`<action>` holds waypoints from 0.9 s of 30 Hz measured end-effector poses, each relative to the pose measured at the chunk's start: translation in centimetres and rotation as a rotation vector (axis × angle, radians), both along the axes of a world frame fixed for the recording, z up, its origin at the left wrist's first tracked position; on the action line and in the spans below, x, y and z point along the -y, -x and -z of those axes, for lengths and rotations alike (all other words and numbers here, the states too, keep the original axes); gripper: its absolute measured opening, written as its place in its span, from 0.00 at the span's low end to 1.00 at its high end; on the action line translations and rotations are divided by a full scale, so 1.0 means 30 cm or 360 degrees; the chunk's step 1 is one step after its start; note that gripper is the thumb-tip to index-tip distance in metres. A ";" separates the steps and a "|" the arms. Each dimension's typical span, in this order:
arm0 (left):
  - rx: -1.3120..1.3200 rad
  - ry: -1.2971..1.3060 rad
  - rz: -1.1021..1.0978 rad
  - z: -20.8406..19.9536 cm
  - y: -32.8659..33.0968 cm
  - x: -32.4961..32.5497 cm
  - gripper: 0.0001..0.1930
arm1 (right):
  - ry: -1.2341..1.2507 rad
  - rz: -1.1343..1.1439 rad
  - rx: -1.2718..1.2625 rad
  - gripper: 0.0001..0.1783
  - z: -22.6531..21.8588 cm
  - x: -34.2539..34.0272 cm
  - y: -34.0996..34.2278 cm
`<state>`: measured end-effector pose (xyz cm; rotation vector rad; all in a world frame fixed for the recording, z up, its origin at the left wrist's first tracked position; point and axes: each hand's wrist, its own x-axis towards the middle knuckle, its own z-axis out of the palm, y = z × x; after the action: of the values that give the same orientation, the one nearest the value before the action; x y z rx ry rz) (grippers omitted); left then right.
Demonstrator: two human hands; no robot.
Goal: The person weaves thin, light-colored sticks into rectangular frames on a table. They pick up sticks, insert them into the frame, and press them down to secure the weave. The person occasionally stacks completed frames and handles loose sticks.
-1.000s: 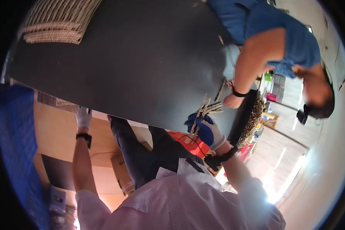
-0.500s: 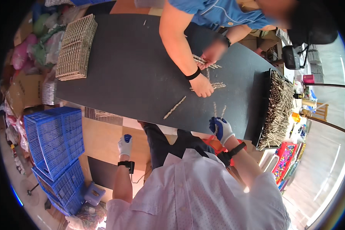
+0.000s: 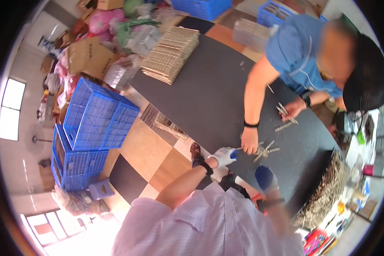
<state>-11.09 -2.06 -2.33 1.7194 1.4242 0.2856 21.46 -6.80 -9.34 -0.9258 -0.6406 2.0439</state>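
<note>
Left hand (image 3: 224, 157) and right hand (image 3: 266, 179) near crossed sticks (image 3: 266, 151)

The left reaches rightward at the dark table (image 3: 209, 89); the right, blurred, points up-left. Whether either grips anything, I cannot tell. On the table, the sticks mostly slant toward upper right.

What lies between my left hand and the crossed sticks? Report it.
The head view shows the co-worker's hand between your left hand and the crossed sticks.
</note>
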 end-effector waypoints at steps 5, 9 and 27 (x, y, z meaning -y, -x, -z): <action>-0.0118 0.0132 0.0157 -0.037 0.078 -0.046 0.20 | 0.0078 -0.0556 0.0740 0.14 -0.274 -0.115 0.131; 0.0017 -0.0128 -0.0375 -0.005 0.332 0.046 0.18 | -0.0088 -0.1079 0.1022 0.14 -0.374 -0.198 0.315; -0.0358 -0.1064 -0.1710 0.056 1.292 -0.483 0.45 | -0.1846 -0.0697 0.1811 0.20 -0.801 -1.350 1.943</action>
<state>-49.84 12.43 -4.00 1.2846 2.5305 1.2873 -36.83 33.71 14.68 -1.1339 -2.4237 0.8522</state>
